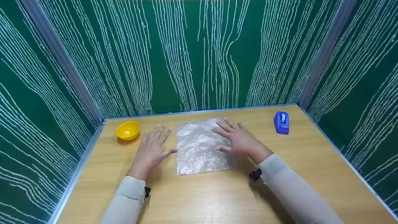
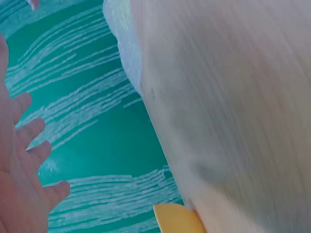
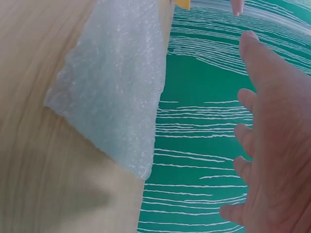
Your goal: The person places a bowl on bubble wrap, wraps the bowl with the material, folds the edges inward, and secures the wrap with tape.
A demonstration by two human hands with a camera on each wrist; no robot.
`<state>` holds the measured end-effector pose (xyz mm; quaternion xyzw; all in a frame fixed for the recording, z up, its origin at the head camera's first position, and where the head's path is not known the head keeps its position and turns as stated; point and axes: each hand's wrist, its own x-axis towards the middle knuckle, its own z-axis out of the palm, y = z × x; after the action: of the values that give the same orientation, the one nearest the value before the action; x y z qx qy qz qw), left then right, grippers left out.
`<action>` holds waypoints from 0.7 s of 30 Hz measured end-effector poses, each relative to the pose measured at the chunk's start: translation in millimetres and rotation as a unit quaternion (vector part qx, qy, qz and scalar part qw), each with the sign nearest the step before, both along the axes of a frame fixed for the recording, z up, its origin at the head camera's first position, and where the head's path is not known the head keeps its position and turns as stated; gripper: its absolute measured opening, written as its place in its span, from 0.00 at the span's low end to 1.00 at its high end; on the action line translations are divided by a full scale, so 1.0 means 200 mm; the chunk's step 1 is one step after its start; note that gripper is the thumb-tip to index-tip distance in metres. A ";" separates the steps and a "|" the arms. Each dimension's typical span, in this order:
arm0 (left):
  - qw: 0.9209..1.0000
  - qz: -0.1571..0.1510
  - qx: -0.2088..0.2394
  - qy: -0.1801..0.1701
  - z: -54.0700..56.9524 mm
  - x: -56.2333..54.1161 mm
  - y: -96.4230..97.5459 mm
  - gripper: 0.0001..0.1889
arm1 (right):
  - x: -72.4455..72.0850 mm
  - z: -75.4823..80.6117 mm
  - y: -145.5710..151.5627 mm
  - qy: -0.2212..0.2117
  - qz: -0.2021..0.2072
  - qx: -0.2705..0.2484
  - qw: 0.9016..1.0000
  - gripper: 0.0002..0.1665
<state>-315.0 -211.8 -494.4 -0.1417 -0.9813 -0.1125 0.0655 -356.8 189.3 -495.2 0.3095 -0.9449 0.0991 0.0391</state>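
Grips nothing, fingers spread: left hand beside, right hand over one crinkled, translucent bubble-wrap sheet, flat on wood-grain table. One glossy, round bowl; one blue tape dispenser.

The left arm reaches in from the near left, the right arm from the near right. The left hand is raised, palm down, its fingers parted and pointing far, the thumb stretched right. The right hand, also raised palm down, slants far and left, fingers spread, thumb pointing left. The two hands stand apart.
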 end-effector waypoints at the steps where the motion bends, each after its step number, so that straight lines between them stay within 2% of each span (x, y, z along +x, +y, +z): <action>1: 1.000 0.004 0.003 0.000 0.00 0.00 -0.01 0.52 | 0.00 -0.01 0.00 -0.004 -0.001 0.000 1.000 0.52; 6: 1.000 0.021 0.016 -0.001 0.02 -0.02 -0.08 0.52 | 0.00 -0.04 0.00 -0.023 -0.009 -0.005 1.000 0.51; 11: 0.998 0.047 0.034 -0.006 0.03 -0.06 -0.17 0.51 | -0.01 -0.06 0.00 -0.028 -0.004 0.008 1.000 0.49; 17: 0.994 0.080 0.070 -0.010 0.02 -0.13 -0.32 0.48 | -0.04 -0.08 0.00 -0.021 0.012 0.021 0.999 0.48; 21: 0.988 0.108 0.106 -0.014 0.03 -0.16 -0.42 0.46 | -0.05 -0.10 0.02 -0.024 0.017 0.025 0.999 0.48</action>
<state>-346.6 -296.1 -488.3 -0.0259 -0.9742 -0.2098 0.0785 -367.8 193.0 -514.8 0.3240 -0.9424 0.0831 0.0072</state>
